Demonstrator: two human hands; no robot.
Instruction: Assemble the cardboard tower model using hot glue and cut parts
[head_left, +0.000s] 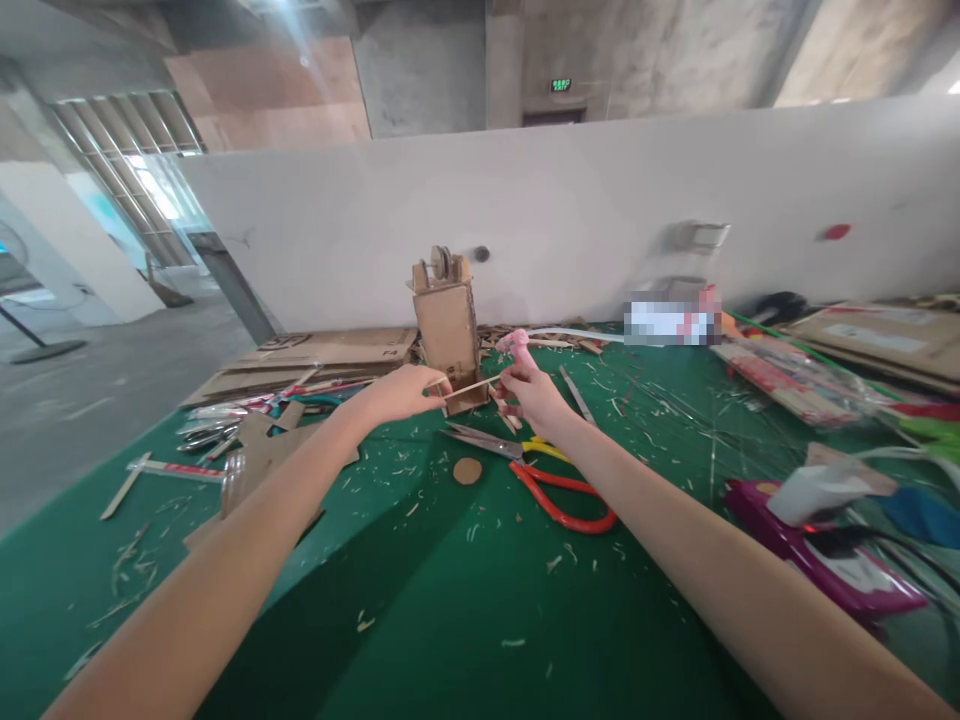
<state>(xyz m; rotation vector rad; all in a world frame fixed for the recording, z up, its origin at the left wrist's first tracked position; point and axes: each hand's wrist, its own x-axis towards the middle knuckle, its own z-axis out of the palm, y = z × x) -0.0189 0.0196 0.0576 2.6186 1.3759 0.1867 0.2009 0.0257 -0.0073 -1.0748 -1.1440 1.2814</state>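
Note:
A thin wooden stick [472, 388] spans the gap between my two hands. My left hand [409, 393] is closed on its left end, and the fingers of my right hand [529, 398] pinch its right end. Just behind the stick stands an upright cardboard tower [448, 325] with round discs [441, 263] on top. A pink tool [515, 345], which looks like a glue gun, shows just above my right hand; whether my fingers touch it is hard to tell. Large scissors with red and yellow handles [559, 500] lie below my right hand, beside a small cardboard disc [467, 471].
The green table [420, 620] is strewn with shavings. Cardboard sheets [330, 350] and scraps lie at the left. A purple power strip [832, 560] with plugs and cables sits at the right, near plastic-wrapped sticks [795, 385]. A white partition [360, 230] rises behind the table.

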